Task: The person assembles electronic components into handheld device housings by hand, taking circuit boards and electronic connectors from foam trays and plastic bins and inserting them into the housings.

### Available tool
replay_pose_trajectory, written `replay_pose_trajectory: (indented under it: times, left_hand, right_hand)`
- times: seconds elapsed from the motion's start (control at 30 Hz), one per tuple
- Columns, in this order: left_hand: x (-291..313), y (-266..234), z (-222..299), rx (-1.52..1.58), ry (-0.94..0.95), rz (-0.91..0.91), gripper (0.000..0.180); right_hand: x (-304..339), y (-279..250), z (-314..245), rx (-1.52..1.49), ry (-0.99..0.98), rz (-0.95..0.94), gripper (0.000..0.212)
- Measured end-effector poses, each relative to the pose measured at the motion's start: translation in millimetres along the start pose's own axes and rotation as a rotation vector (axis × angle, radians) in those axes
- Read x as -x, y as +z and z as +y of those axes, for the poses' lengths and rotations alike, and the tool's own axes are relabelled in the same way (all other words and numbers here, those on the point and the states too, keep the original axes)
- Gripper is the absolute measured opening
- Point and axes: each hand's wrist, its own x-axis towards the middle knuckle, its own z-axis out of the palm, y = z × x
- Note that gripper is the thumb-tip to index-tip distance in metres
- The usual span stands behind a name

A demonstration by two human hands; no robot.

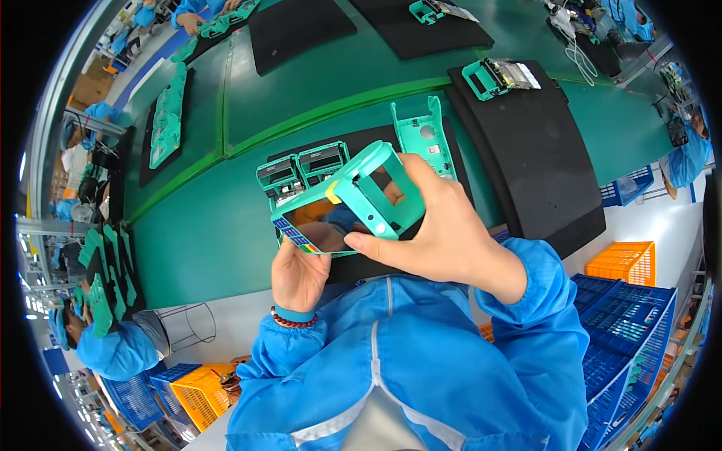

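A green payment terminal [350, 197] is tilted in front of my chest, held in both hands. Its glossy dark screen [320, 224] mirrors a hand, a blue and red keypad [294, 234] is at its left end, and a yellow tab [333, 192] sticks up at the screen's edge. My right hand [440, 229] wraps round the right end, thumb on the front. From below, my left hand [299, 272] grips the keypad end; its fingers are partly hidden behind it. Just beyond lie two green housings with dark windows [323, 159] and an open green shell [426, 134].
Black mats [538, 169] cover parts of the green bench [188, 225]. A partly assembled unit [487, 79] sits on the right mat, and green shells [167, 124] lie at the left. Blue crates [628, 316] and an orange crate [623, 261] stand at the right. Co-workers [120, 349] sit around.
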Motion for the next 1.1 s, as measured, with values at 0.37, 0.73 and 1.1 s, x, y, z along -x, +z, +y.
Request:
replay_pose_trajectory:
  times: [0.37, 0.73, 1.1]
  left_hand:
    - [-0.2, 17.5, -9.7, -0.075, 0.1, -0.096, 0.032]
    - [-6.0, 2.2, -20.6, -0.191, 0.11, -0.272, 0.05]
    - [-4.7, 6.9, -26.6, 0.016, 0.072, -0.135, 0.045]
  right_hand:
    - [0.2, -1.9, 11.6, -0.061, 0.055, -0.043, 0.068]
    - [-0.8, 3.7, 4.8, -0.114, 0.132, -0.081, 0.066]
    - [-4.0, -0.1, -1.8, 0.023, 0.155, -0.17, 0.083]
